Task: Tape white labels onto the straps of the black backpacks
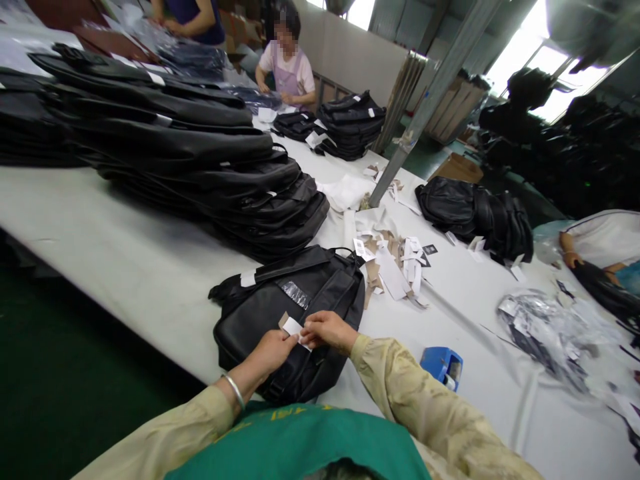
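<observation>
A black backpack [250, 327] lies flat on the white table right before me. Above its front, my left hand [275, 350] pinches the lower edge of a small white paper tag [292, 327]. My right hand [327, 331] has its fingers closed at the tag's right side, close to my left fingertips. A brownish flap shows at the tag's upper left. White tape [248, 278] is wrapped round the backpack's strap, and a shiny clear plastic strip [296, 295] lies across its front.
Stacked black backpacks [200, 153] stand beyond on the left. Paper scraps and tags [393, 267] lie to the right, near a metal post [400, 157]. A blue tape dispenser [442, 365] and clear plastic bags [545, 333] are further right. Co-workers stand around the table [165, 280].
</observation>
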The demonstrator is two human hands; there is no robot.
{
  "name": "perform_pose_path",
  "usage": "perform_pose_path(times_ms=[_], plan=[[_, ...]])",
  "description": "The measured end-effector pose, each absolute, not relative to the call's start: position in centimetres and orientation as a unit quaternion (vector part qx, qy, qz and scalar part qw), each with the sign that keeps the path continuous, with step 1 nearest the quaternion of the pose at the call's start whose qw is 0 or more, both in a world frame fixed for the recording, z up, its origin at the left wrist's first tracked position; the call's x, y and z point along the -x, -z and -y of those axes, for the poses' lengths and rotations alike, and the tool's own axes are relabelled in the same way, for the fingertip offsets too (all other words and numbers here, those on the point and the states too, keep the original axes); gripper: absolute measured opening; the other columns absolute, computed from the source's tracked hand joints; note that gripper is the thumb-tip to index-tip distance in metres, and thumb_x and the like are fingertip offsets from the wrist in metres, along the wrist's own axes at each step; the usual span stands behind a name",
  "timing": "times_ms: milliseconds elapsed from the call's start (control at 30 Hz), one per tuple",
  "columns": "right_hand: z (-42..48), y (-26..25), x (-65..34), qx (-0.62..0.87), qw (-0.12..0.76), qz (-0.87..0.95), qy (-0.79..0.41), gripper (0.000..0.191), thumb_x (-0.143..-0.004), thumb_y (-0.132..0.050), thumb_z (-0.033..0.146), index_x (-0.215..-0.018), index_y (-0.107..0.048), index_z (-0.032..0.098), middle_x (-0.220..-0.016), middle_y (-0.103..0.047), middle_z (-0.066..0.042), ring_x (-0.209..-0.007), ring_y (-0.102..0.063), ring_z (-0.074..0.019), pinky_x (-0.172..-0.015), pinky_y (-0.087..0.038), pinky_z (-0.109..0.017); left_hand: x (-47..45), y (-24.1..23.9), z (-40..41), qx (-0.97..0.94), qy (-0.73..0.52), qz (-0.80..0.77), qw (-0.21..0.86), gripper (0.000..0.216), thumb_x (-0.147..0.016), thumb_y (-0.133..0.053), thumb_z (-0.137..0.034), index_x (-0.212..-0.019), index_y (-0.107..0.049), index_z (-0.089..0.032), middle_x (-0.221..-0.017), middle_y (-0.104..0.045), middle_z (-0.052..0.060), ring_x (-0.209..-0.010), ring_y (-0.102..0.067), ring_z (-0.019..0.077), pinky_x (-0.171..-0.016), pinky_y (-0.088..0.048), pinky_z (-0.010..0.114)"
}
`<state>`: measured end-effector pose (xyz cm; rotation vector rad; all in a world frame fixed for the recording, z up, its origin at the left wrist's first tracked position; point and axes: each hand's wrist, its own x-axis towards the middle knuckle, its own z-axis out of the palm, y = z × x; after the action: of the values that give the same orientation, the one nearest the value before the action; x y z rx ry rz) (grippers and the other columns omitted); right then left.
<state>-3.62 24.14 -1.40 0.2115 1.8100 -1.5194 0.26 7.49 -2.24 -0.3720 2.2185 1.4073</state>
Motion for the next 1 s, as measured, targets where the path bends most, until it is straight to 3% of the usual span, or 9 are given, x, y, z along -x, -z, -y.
perform_pose_path(times_ms=[100,200,267,333,400,533,733,900,1000], plan=[[-24.2,-0.3,4.8,0.156,0.252,-0.851,0.434,0.043,-0.082,-0.064,0.012,-0.124,-0.055,0.015,-0.117,-0.066,-0.013,-0.101,-0.066,-0.0226,-0.086,-0.053,-0.036,-0.2,2.0,-7.6,0.132,-0.514,-0.812,0.243,0.032,-0.08,-0.055,-0.03,-0.05,-0.056,-0.017,-0.051,-0.046,-0.002,-0.051,-0.04,0.014,-0.054,-0.028,0.028],[-23.0,-2.6,6.8,0.448,0.112,-0.859,0.222,0.062,-0.079,-0.067,0.011,-0.137,-0.048,0.021,-0.144,-0.048,-0.012,-0.13,-0.045,-0.0283,-0.098,-0.044,-0.042,-0.1,1.9,-7.6,0.128,-0.504,-0.819,0.244,0.035,-0.078,-0.055,-0.031,-0.046,-0.051,-0.018,-0.048,-0.043,-0.002,-0.05,-0.039,0.0142,-0.052,-0.026,0.029],[-21.8,-3.4,8.0,0.561,0.086,-0.814,0.122,0.047,-0.085,-0.063,0.015,-0.131,-0.053,0.02,-0.134,-0.055,-0.012,-0.125,-0.046,-0.0279,-0.093,-0.043,-0.042,-0.2,2.0,-7.6,0.122,-0.502,-0.823,0.238,0.031,-0.077,-0.055,-0.031,-0.049,-0.053,-0.018,-0.049,-0.045,-0.001,-0.051,-0.042,0.015,-0.052,-0.027,0.029],[-20.8,-3.2,8.7,0.611,0.094,-0.784,0.065,0.023,-0.089,-0.059,0.018,-0.111,-0.063,0.017,-0.111,-0.065,-0.01,-0.107,-0.055,-0.0254,-0.086,-0.043,-0.039,-0.3,2.3,-7.5,0.117,-0.503,-0.825,0.228,0.028,-0.076,-0.054,-0.032,-0.051,-0.054,-0.018,-0.05,-0.045,-0.001,-0.051,-0.043,0.0153,-0.052,-0.028,0.029],[-20.4,-2.0,8.9,0.623,0.109,-0.773,0.045,0.008,-0.09,-0.058,0.019,-0.093,-0.065,0.016,-0.093,-0.066,-0.007,-0.089,-0.058,-0.022,-0.079,-0.043,-0.035,-0.5,2.5,-7.3,0.112,-0.506,-0.826,0.223,0.028,-0.075,-0.053,-0.034,-0.051,-0.053,-0.018,-0.05,-0.045,-0.001,-0.051,-0.042,0.0152,-0.052,-0.028,0.029],[-22.4,1.0,7.4,0.598,0.081,-0.793,0.08,0.011,-0.093,-0.056,0.019,-0.087,-0.065,0.015,-0.091,-0.064,-0.007,-0.083,-0.057,-0.0198,-0.076,-0.044,-0.032,-0.6,2.9,-6.7,0.096,-0.527,-0.813,0.226,0.029,-0.074,-0.051,-0.039,-0.056,-0.059,-0.017,-0.057,-0.055,0.001,-0.059,-0.049,0.0176,-0.057,-0.033,0.029],[-25.9,4.0,2.4,0.492,0.021,-0.833,0.251,0.031,-0.097,-0.051,0.032,-0.119,-0.061,0.013,-0.116,-0.062,-0.014,-0.106,-0.056,-0.0223,-0.094,-0.044,-0.036,-0.4,2.7,-6.0,0.11,-0.618,-0.725,0.283,0.031,-0.065,-0.063,-0.042,-0.073,-0.073,-0.014,-0.075,-0.071,0.005,-0.077,-0.061,0.0236,-0.07,-0.044,0.03],[-25.3,5.6,-0.1,0.333,-0.003,-0.854,0.4,0.026,-0.095,-0.054,0.032,-0.107,-0.067,0.014,-0.11,-0.065,-0.013,-0.106,-0.059,-0.0199,-0.099,-0.046,-0.033,-0.1,3.1,-6.5,0.192,-0.682,-0.634,0.309,0.038,-0.06,-0.072,-0.048,-0.076,-0.073,-0.013,-0.076,-0.072,0.007,-0.076,-0.063,0.0236,-0.07,-0.048,0.032],[-24.8,5.6,-0.6,0.237,-0.005,-0.869,0.434,0.029,-0.084,-0.067,0.029,-0.109,-0.066,0.015,-0.112,-0.063,-0.012,-0.108,-0.058,-0.0207,-0.099,-0.046,-0.036,0.0,3.9,-6.7,0.184,-0.647,-0.674,0.304,0.041,-0.055,-0.076,-0.048,-0.072,-0.073,-0.012,-0.069,-0.07,0.007,-0.071,-0.063,0.0238,-0.065,-0.047,0.031]])
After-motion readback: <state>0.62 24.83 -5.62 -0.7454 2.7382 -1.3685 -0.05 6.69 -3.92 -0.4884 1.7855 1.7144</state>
